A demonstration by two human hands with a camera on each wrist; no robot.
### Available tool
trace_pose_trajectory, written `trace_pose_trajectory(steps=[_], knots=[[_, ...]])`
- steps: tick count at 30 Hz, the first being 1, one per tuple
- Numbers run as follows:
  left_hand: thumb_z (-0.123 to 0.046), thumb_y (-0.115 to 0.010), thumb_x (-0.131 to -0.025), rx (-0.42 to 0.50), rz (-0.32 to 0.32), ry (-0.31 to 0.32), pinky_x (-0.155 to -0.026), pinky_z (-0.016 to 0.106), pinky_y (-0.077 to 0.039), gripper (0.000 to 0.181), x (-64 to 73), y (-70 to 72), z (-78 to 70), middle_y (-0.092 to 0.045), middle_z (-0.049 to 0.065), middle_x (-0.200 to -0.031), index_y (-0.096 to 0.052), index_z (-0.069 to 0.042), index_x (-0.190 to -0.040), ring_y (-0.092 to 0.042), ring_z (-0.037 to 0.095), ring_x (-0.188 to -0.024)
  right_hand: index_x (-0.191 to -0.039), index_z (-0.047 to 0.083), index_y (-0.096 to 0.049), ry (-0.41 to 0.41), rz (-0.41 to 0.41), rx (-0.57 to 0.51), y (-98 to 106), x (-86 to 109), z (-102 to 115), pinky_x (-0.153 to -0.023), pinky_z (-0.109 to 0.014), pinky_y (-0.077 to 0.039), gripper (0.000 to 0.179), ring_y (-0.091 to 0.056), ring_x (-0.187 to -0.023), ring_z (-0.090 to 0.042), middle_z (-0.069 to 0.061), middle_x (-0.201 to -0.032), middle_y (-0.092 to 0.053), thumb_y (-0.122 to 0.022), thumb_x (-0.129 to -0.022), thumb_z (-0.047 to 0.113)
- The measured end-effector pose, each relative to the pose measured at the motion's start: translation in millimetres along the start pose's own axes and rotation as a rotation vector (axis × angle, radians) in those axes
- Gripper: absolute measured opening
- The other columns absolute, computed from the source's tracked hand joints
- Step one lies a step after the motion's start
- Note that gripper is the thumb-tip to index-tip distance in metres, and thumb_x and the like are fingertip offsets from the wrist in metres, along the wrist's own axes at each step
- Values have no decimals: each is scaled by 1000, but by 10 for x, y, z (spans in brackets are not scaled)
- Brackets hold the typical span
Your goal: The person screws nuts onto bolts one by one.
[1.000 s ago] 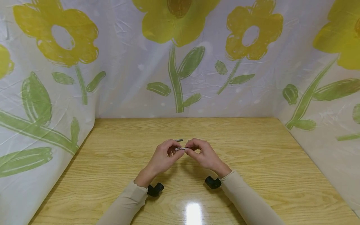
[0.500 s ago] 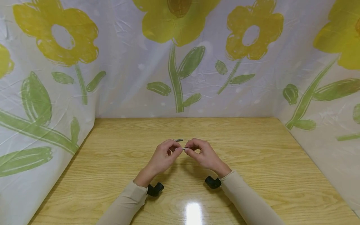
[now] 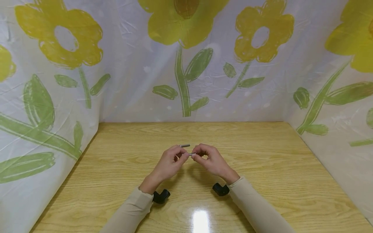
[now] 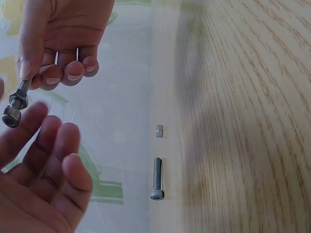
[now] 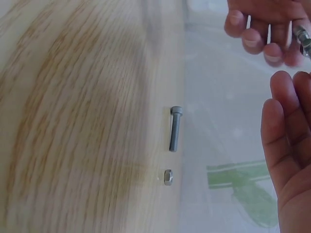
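My right hand (image 3: pixel 211 161) pinches the threaded end of a socket head bolt (image 4: pixel 23 86) between thumb and fingertip. A hex nut (image 4: pixel 18 100) sits on this bolt, close to its head. My left hand (image 3: pixel 170 161) holds thumb and index finger around the nut, its thumb covering nut and bolt head in the head view. The left hand's other fingers are loosely bent in the left wrist view. A second bolt (image 5: pixel 175 128) lies on the table beyond the hands, with a loose nut (image 5: pixel 168 177) in line with its threaded end.
The wood-grain table (image 3: pixel 256 149) is enclosed by a flower-print cloth (image 3: pixel 128 81) at the back and both sides. Black curved pieces (image 3: pixel 161 196) show beside both wrists, at the sleeve cuffs.
The left thumb has moved over the nut and bolt head, which showed a second ago in the head view. The right hand keeps its place, and the second bolt lies still.
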State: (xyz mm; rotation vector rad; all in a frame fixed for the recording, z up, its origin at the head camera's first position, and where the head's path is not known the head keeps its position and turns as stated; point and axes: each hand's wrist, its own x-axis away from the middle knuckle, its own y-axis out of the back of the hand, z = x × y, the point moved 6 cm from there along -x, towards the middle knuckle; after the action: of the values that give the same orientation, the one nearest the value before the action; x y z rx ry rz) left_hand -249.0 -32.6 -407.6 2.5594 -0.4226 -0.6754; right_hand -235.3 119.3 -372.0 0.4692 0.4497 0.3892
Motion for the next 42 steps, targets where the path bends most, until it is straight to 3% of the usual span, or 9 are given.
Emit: trace_pose_trajectory(steps=[7, 10, 13, 16, 23, 25, 30, 37, 42], knots=[[-17, -68, -90, 48, -26, -78, -62, 35, -47, 13, -9, 6, -43, -58, -1, -91, -60, -14, -100, -54, 14, -77, -95, 4, -65, -12, -4, -11, 0, 7, -16, -69, -31, -49, 5, -60, -79, -22, -5, -92, -65, -61, -94, 7], [-21, -62, -95, 31, -12, -53, -63, 33, -46, 6, -11, -10, -36, -57, -5, -88, -62, -16, -96, -51, 12, -77, -95, 6, -65, -10, -3, -13, 5, 15, -16, -69, -31, -49, 4, -61, -79, -21, -5, -92, -65, -60, -95, 7], [-28, -57, -98, 5, 3, -14, -65, 30, -45, 13, -10, -26, -11, -54, -7, -85, -63, -18, -91, -49, 12, -75, -95, 6, -64, -11, -2, -16, 11, 20, -19, -69, -31, -49, 5, -61, -79, -21, -5, -92, -65, -60, -95, 8], [-29, -60, -96, 10, 5, 13, -65, 30, -45, 11, -7, -31, 7, -55, -7, -87, -63, -19, -95, -50, 11, -75, -95, 6, -65, -15, -4, -17, 9, 19, -33, -69, -30, -49, 5, -60, -79, -22, -4, -91, -65, -60, -95, 8], [-18, -67, -92, 19, -16, -54, -63, 31, -46, 10, -15, -7, -27, -56, -5, -90, -60, -16, -99, -52, 11, -77, -95, 4, -65, -13, -8, -19, 6, 10, -38, -69, -30, -49, 5, -61, -78, -22, -4, -91, -65, -61, -94, 7], [-20, -62, -95, 7, -15, -46, -63, 31, -45, 3, -8, 0, -27, -55, -6, -86, -62, -18, -93, -50, 11, -75, -96, 4, -65, -7, -7, -19, 3, 5, -32, -69, -30, -49, 6, -61, -79, -22, -5, -91, -65, -60, -94, 7], [-29, -58, -97, -4, 2, 10, -65, 28, -44, 12, 6, 2, 0, -53, -8, -84, -63, -20, -91, -48, 10, -75, -96, 4, -65, -3, -3, -21, -2, 1, -20, -69, -31, -49, 6, -61, -79, -22, -5, -91, -65, -60, -95, 7], [-19, -65, -93, 25, -13, -53, -63, 31, -45, 9, -3, 27, -59, -57, -5, -90, -61, -14, -99, -53, 12, -77, -94, 5, -65, 10, -17, -17, 2, -1, -6, -68, -30, -48, 4, -60, -77, -20, -5, -90, -65, -61, -94, 4], [-29, -56, -98, -12, -3, 1, -66, 29, -45, 13, 5, 20, -18, -54, -9, -84, -64, -21, -91, -49, 11, -76, -95, 4, -65, 28, -12, -10, 3, 0, 10, -67, -30, -49, 5, -60, -76, -20, -5, -89, -64, -60, -94, 5]])
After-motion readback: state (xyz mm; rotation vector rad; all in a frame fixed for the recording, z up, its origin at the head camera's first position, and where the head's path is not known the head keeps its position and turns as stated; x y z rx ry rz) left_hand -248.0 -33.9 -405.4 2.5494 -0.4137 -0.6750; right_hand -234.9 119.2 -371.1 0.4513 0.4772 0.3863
